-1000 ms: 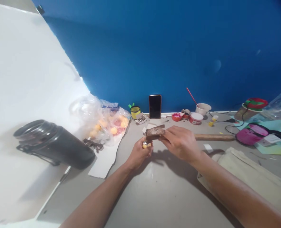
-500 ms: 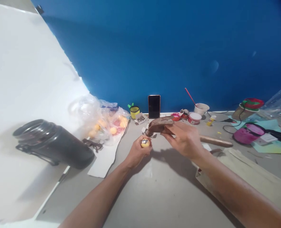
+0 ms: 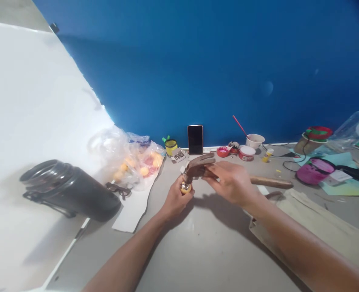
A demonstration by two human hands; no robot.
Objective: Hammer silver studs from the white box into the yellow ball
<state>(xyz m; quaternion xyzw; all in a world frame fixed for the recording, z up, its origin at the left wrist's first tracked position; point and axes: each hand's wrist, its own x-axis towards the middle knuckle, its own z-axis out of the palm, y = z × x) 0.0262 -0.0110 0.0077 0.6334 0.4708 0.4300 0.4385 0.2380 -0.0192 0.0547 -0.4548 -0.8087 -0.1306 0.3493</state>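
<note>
My left hand (image 3: 177, 195) is closed around a small yellow ball (image 3: 185, 188) whose top shows shiny silver spots. What lies under the fingers is hidden. A worn brown claw hammer (image 3: 201, 164) is gripped close behind its head by my right hand (image 3: 229, 180). Its wooden handle (image 3: 273, 181) sticks out to the right beyond the wrist. The striking face points down and sits right at the ball's top; from this angle I cannot tell if they touch.
A dark flask (image 3: 73, 190) lies left of a plastic bag (image 3: 137, 166) with yellow balls. A phone (image 3: 195, 140) leans on the blue wall, beside a small box (image 3: 178, 155) of metal bits. Red tubs (image 3: 246, 153), a white cup (image 3: 255, 140) and beige cloth (image 3: 307, 223) are rightward.
The hammer head has come down slightly leftward onto or very near the ball, covering part of its top. The whole view has shifted a little; both grips stay the same.
</note>
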